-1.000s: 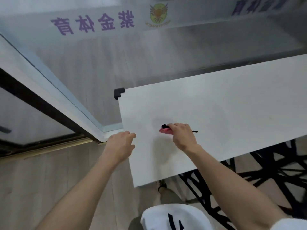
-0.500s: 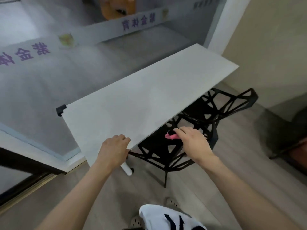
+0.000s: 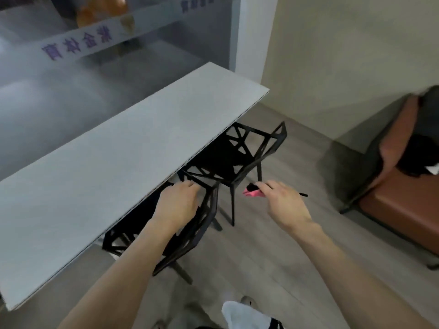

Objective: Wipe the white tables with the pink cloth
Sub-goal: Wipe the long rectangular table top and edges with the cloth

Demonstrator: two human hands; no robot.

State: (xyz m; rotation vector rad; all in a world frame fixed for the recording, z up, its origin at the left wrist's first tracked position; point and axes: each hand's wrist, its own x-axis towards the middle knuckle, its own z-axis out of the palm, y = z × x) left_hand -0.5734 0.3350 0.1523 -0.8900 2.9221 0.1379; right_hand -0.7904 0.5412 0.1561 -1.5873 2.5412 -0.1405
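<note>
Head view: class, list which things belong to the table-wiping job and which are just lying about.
Job: cloth, held in the right hand; table.

Lying about: near chair; far chair; sofa; glass wall.

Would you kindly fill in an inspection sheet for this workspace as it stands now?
Surface: white table, long, set along a frosted glass wall.
Job's things: pink cloth, held off the table, above the floor.
Clutter: nothing seen.
Hands: right hand pinches the cloth together with a thin black item; left hand curled at the table's near edge, grip unclear.
Cables: nothing seen.
Surroundings: far black chair and near black chair partly under the table; brown bench at right.
</note>
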